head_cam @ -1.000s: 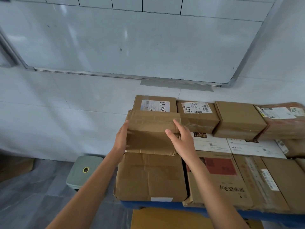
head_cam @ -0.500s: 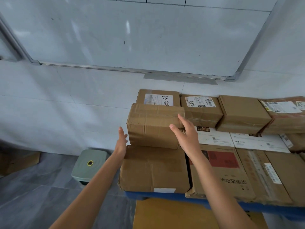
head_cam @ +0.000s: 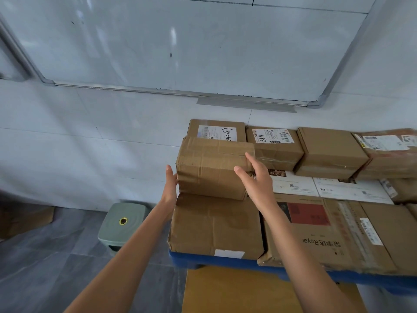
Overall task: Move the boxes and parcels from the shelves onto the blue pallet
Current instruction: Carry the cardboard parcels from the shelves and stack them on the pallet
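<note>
A whiteboard (head_cam: pixel 180 46) hangs on the wall above the blue pallet (head_cam: pixel 225 263), whose right end is cut off. Boxes cover the pallet; a crumpled box (head_cam: pixel 212 168) sits on its left stack. The left hand (head_cam: pixel 170 188) lies flat against this box's left side, the right hand (head_cam: pixel 257 179) open at its right corner. A green stool (head_cam: pixel 123 222) stands left of the pallet.

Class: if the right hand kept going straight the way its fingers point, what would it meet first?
The right hand would probably meet the right end of the crumpled brown cardboard box first; it seems nearly touching already, though depth is unclear.
</note>
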